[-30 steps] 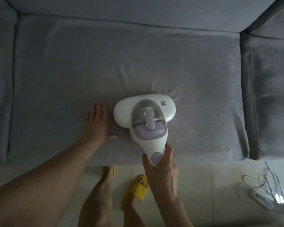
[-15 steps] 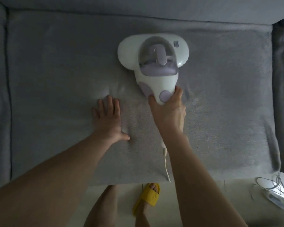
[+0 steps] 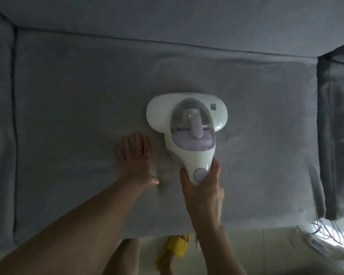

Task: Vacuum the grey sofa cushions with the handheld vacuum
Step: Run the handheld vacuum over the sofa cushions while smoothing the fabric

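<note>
Vacuum [image 3: 187, 124], gripped at its handle by right hand [image 3: 202, 187], has pulled back from near the backrest to mid-cushion [image 3: 77, 116], just right of the flat, spread left hand [image 3: 134, 158]; return stroke, probably.

1. Under your hands, the seat cushion [image 3: 72, 120] is woven grey cloth, matt, with a fine, slightly rough grain.
2. The back cushion [image 3: 167, 18] looks like the same matt grey fabric, smoother to the eye.
3. Your handheld vacuum [image 3: 187, 132] has a glossy white plastic shell that catches soft highlights.
4. Its dust cup dome [image 3: 191, 110] is clear, shiny plastic over pale lilac plastic parts.
5. The round button [image 3: 200, 174] on the handle is lilac and smooth, less shiny than the shell.
6. The slipper [image 3: 176, 248] near your foot looks like matt yellow rubber or foam.
7. The floor [image 3: 246, 253] is pale, smooth and faintly glossy, like tile.
</note>
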